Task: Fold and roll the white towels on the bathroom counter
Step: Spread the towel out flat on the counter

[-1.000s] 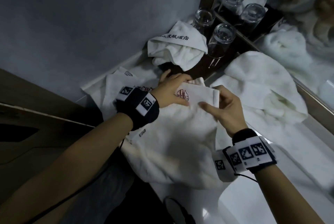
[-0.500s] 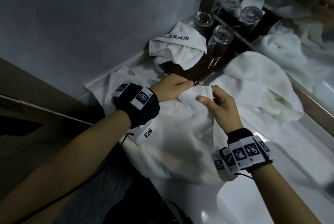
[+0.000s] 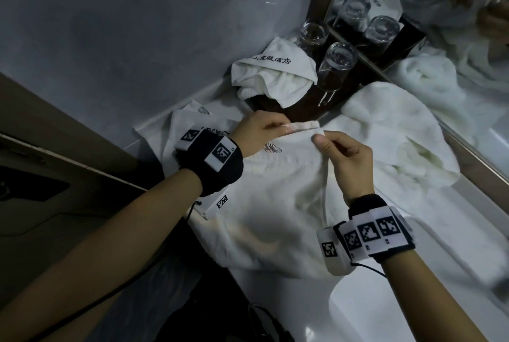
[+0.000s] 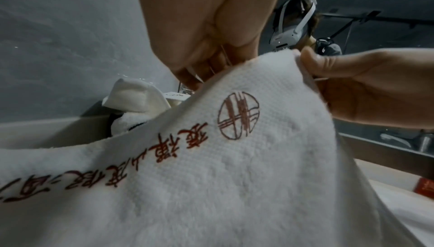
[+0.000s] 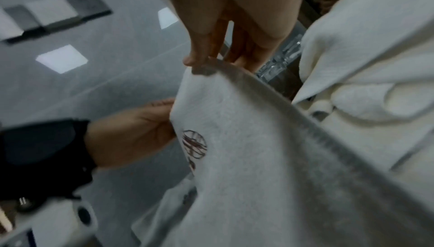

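Note:
A white towel with a red round logo and a line of red characters hangs off the counter, lifted by its top edge. My left hand pinches that edge at the left end. My right hand pinches the right corner between thumb and fingers. In the right wrist view the same towel drapes down from my fingers. A flat white towel lies under my left wrist. A crumpled towel with black characters sits behind, and a large rumpled towel lies to the right.
Two upturned glasses stand on a dark tray in the corner by the mirror. A grey wall rises behind the white counter. The basin curves at the lower right. A dark drop lies off the counter's left edge.
Both hands have shifted from pressing the folded towel to pinching its top edge and lifting it; the logo has turned toward me and the towel hangs lower.

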Demonstrator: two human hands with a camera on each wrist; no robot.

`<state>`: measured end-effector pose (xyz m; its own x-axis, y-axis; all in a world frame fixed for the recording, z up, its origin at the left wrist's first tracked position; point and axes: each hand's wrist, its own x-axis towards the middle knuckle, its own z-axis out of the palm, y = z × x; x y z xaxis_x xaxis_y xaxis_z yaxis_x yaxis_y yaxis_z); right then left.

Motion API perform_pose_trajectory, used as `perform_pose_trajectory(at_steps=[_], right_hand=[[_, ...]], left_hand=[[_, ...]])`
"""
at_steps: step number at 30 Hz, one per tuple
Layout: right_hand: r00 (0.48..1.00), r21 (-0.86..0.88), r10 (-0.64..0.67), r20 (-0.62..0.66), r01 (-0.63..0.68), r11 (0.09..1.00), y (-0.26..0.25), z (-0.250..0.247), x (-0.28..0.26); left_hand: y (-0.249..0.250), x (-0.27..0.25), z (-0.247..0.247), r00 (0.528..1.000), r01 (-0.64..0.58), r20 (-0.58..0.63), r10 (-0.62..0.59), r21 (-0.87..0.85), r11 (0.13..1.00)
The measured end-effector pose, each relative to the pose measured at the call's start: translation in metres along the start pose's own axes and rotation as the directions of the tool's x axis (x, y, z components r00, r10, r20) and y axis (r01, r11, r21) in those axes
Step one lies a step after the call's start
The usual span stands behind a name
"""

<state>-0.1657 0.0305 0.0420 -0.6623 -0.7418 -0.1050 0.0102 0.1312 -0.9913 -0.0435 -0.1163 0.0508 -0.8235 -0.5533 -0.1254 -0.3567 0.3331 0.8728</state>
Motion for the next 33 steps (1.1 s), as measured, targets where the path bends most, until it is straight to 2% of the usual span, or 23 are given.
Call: perform_pose_trajectory(at_steps=[5, 8, 10, 12, 14, 16, 19, 21, 24, 26, 29, 31, 33], right_hand=[[0.999, -0.029, -0.039, 0.025, 0.04, 0.999, -0.004, 0.0, 0.001], [0.996, -0.039, -0.091, 0.008, 0.091, 0.995, -0.005, 0.002, 0.0], [0.992, -0.108, -0.128, -0.007, 0.126, 0.986, -0.003, 0.004, -0.001], [0.982, -0.212, -0.187, -0.034, 0.176, 0.961, -0.002, 0.006, -0.003], [0.973, -0.214, -0.225, -0.053, 0.209, 0.954, -0.003, 0.006, -0.004], [0.96, -0.185, -0.277, -0.04, 0.265, 0.946, -0.006, 0.002, -0.003], [0.929, -0.328, -0.368, 0.041, 0.36, 0.873, -0.006, -0.002, 0.002], [0.941, -0.403, -0.337, 0.022, 0.317, 0.859, -0.003, -0.005, 0.006], [0.971, -0.467, -0.237, -0.021, 0.2, 0.862, 0.003, -0.012, 0.013], [0.988, -0.535, -0.15, 0.044, 0.15, 0.831, 0.005, -0.017, 0.018], [0.986, -0.691, -0.014, 0.165, 0.126, 0.712, 0.013, -0.017, 0.021], [0.985, -0.764, 0.006, 0.173, 0.13, 0.632, 0.018, -0.011, 0.022], [0.989, -0.795, -0.033, 0.144, 0.136, 0.592, 0.023, -0.007, 0.027]], left_hand=[[0.009, -0.006, 0.001, 0.995, -0.095, 0.015, 0.096, -0.052, 0.994], [0.007, -0.008, 0.004, 0.996, -0.094, -0.006, 0.094, -0.043, 0.995], [0.002, -0.01, 0.001, 0.997, -0.075, -0.006, 0.075, 0.023, 0.997], [-0.008, -0.011, -0.006, 0.995, -0.072, 0.077, 0.059, 0.184, 0.98], [-0.02, -0.012, -0.013, 0.984, -0.094, 0.175, 0.034, 0.344, 0.934], [-0.032, -0.012, -0.018, 0.977, -0.12, 0.214, 0.024, 0.452, 0.884], [-0.046, -0.009, -0.029, 0.967, -0.11, 0.249, -0.057, 0.605, 0.789], [-0.056, -0.008, -0.038, 0.953, -0.086, 0.261, -0.153, 0.717, 0.691], [-0.071, -0.011, -0.052, 0.948, -0.026, 0.206, -0.244, 0.812, 0.584], [-0.077, -0.016, -0.062, 0.957, 0.065, 0.12, -0.264, 0.799, 0.598], [-0.08, -0.019, -0.074, 0.977, 0.161, -0.001, -0.213, 0.654, 0.739], [-0.077, -0.019, -0.081, 0.987, 0.144, -0.028, -0.156, 0.569, 0.81], [-0.076, -0.016, -0.09, 0.994, 0.088, -0.001, -0.111, 0.618, 0.782]])
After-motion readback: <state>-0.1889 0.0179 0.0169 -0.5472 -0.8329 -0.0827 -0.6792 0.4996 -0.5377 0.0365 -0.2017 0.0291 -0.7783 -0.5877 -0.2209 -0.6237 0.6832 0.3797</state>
